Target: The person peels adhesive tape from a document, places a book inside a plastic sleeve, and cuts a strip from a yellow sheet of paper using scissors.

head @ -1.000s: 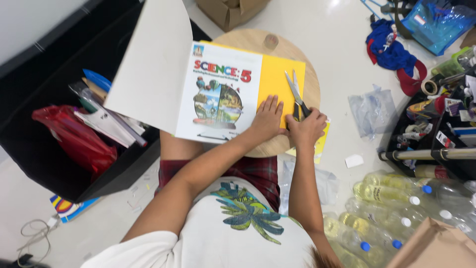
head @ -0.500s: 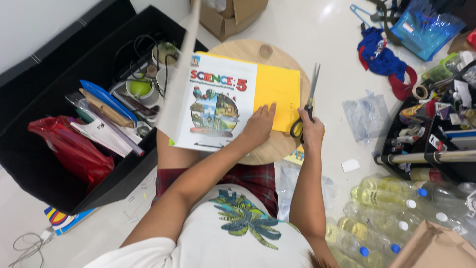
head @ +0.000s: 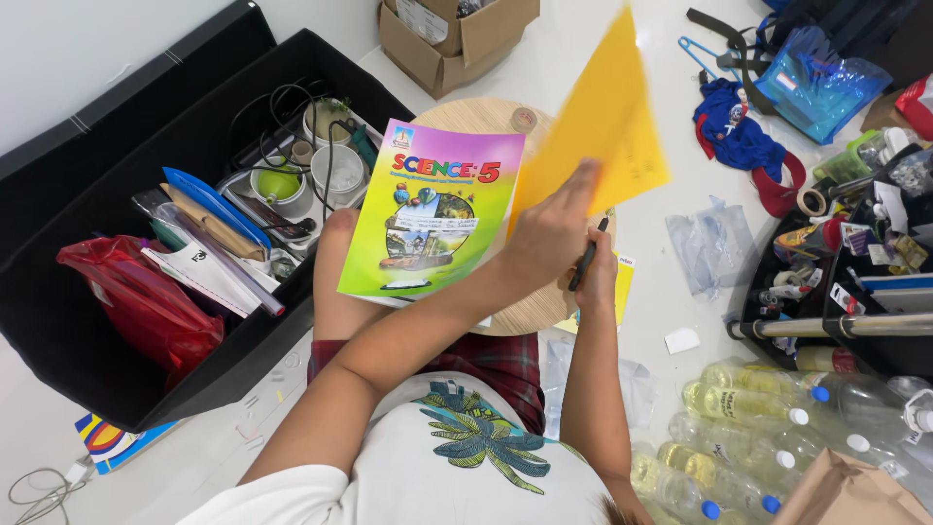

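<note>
While a black fabric storage box full of clutter sits left on the white floor, a colourful schoolbook lies on the round wooden table. Left hand pinches a raised yellow paper sheet; right hand, beside it, is closed around black-handled scissors.

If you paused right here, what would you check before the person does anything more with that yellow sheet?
1. Left hand grips the yellow sheet: ok.
2. Sheet sharp enough to judge its edges: not ok, blurred.
3. Right hand holds a dark-handled tool: ok; which tool, cannot tell.
4. Colourful book lies flat on the round wooden table: ok.
5. Book fully on the table: not ok, it overhangs.
</note>
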